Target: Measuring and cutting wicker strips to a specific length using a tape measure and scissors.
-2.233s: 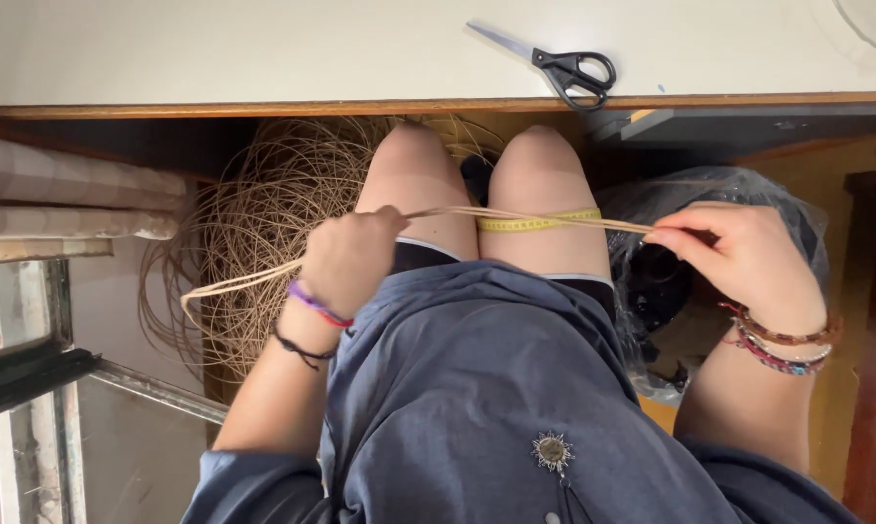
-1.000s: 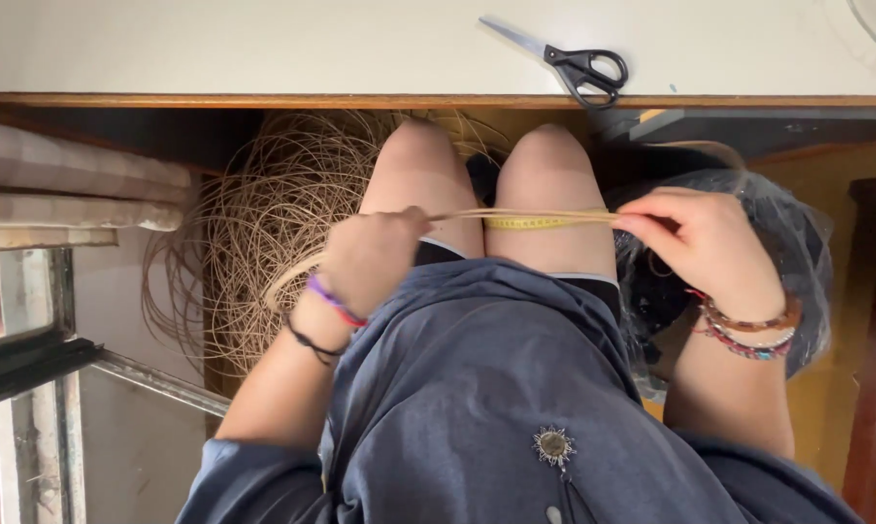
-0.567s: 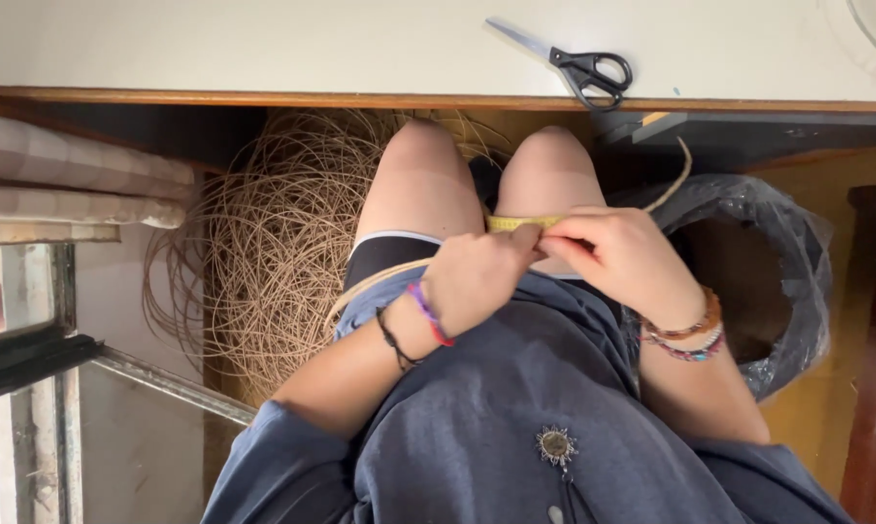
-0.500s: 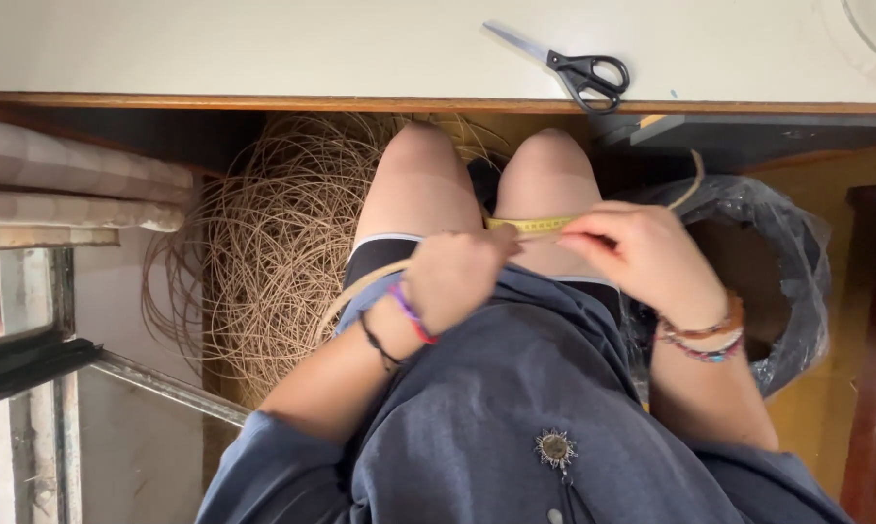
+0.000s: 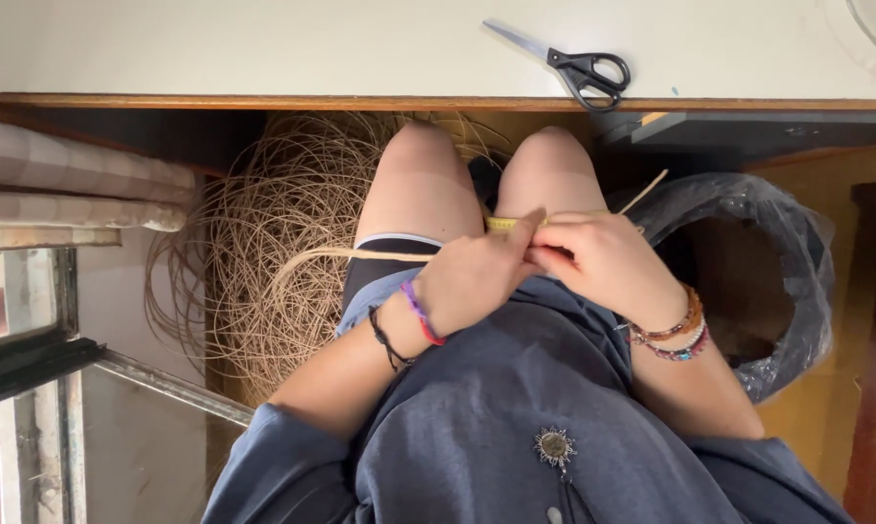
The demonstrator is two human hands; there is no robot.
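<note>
Hands: both meet over the lap, just above the right thigh, fingertips touching each other.
Left hand point(image 5: 472, 286): closed in a pinch, thumb and forefinger stretched toward the tape point(image 5: 504, 223), which they grip at its visible end; a purple and red band and a dark cord sit on the wrist.
Right hand point(image 5: 603, 262): curled shut, fingers folded onto the same spot, gripping the tape and the reed point(image 5: 360, 255) together as far as can be seen (the exact grip is hidden under the knuckles); beaded bracelets point(image 5: 676, 335) ring the wrist.
Tape: yellow, only a short piece shows, lying across the right thigh just below the knee, between the two hands and the knee.
Reed: thin, pale strand; it runs from the left hand out to the left across the left thigh, and a short end sticks up to the right past the right hand.
Coil point(image 5: 273, 252): large loose tangle of the same pale strand, on the floor under the table, left of the knees and touching the left leg.
Scissors point(image 5: 569, 66): black handles, blades closed, lying on the table point(image 5: 263, 49), well apart from the hands.
Bin point(image 5: 758, 272): lined with a black bag, on the floor right of the right arm.
Clothing: grey-blue top with a round metal brooch point(image 5: 554, 446) at the chest.
</note>
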